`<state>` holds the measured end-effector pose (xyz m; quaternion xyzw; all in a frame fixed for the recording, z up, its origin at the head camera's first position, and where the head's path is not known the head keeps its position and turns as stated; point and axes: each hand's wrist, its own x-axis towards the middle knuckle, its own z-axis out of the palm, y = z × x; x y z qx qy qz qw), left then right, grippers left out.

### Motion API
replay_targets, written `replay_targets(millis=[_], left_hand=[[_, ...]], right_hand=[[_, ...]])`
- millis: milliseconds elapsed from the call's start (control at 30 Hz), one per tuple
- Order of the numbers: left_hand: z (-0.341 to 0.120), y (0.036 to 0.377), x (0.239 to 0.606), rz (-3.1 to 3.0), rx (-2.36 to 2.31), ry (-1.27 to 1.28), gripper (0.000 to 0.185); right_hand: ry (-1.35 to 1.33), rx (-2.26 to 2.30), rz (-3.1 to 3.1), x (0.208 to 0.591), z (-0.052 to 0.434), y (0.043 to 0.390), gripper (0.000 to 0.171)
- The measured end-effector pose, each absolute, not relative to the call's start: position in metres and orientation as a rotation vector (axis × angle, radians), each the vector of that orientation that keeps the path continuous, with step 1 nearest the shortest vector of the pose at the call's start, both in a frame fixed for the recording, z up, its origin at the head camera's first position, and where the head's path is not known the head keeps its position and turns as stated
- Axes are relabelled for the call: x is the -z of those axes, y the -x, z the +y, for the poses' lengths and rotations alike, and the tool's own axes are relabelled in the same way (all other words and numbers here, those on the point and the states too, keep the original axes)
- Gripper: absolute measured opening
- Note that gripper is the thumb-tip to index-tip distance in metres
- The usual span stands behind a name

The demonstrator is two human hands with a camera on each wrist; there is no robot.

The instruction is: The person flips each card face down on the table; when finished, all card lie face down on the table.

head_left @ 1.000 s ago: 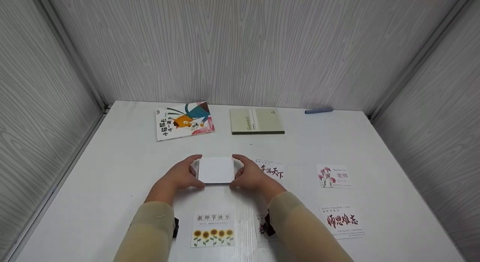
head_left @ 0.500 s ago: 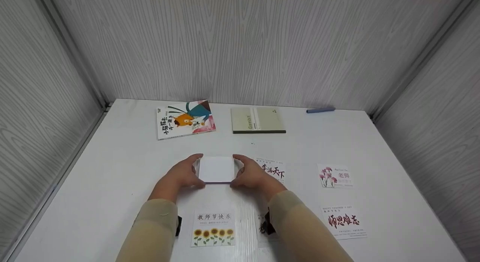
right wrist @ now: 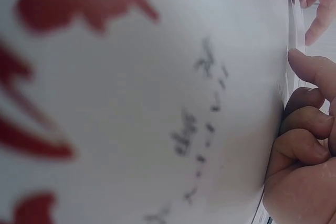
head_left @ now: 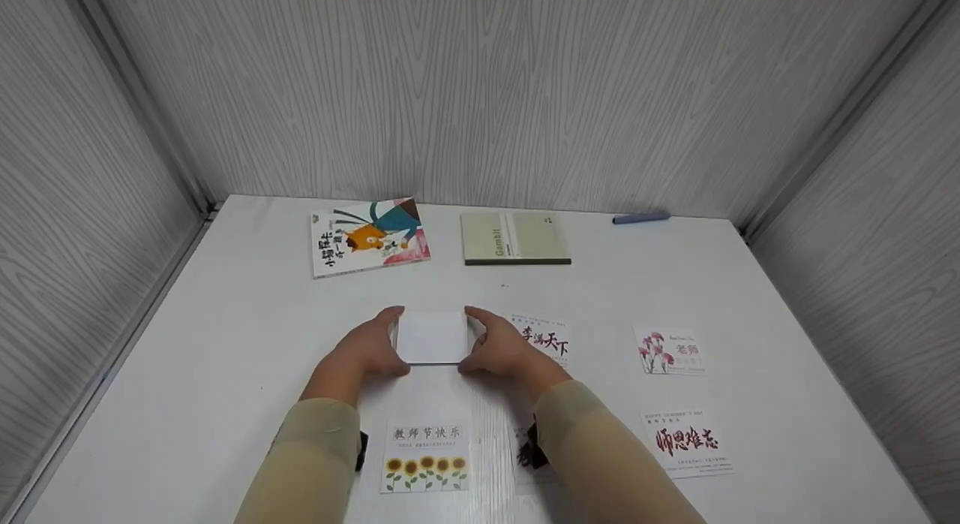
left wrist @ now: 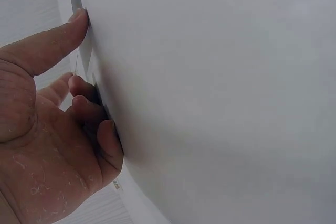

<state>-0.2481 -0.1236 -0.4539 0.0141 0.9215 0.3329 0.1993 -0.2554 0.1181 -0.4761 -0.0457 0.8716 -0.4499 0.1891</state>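
The olive notebook [head_left: 515, 239] at the far middle of the table carries "Gambit" along its cover. The near sunflower card [head_left: 426, 453] reads 教师节快乐. The card [head_left: 544, 340] right of centre reads 桃李满天下, its first character hidden. The near-right card [head_left: 687, 442] reads 师恩难忘; the flower card [head_left: 669, 350] reads 老师.

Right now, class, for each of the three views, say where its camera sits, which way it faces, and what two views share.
Head: worn on the head, facing forward and down at the white table; both sleeves, left hand and right hand grip a white card stack.
Left wrist: beside the left palm, facing its fingers on the stack's edge.
Right wrist: low, facing curled fingers and a red-lettered card.
Shared: the stack's edge.
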Motion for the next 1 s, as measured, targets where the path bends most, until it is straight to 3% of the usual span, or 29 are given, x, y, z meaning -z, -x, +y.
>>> replay_targets(millis=[200, 567, 833, 1000], left_hand=[[-0.122, 0.249, 0.453, 2.555, -0.923, -0.014, 0.120], [-0.119, 0.252, 0.456, 2.542, -0.940, 0.045, 0.122], [-0.115, 0.257, 0.460, 2.506, -0.940, 0.101, 0.124], [-0.117, 0.256, 0.458, 2.511, -0.917, 0.109, 0.122]], right_hand=[[0.116, 1.288, 2.432, 0.475, 0.116, 0.254, 0.111], [0.117, 1.319, 2.434, 0.474, 0.118, 0.252, 0.108], [0.297, 1.260, 2.368, 0.463, 0.131, 0.242, 0.115], [0.358, 1.287, 2.440, 0.444, 0.149, 0.241, 0.105]])
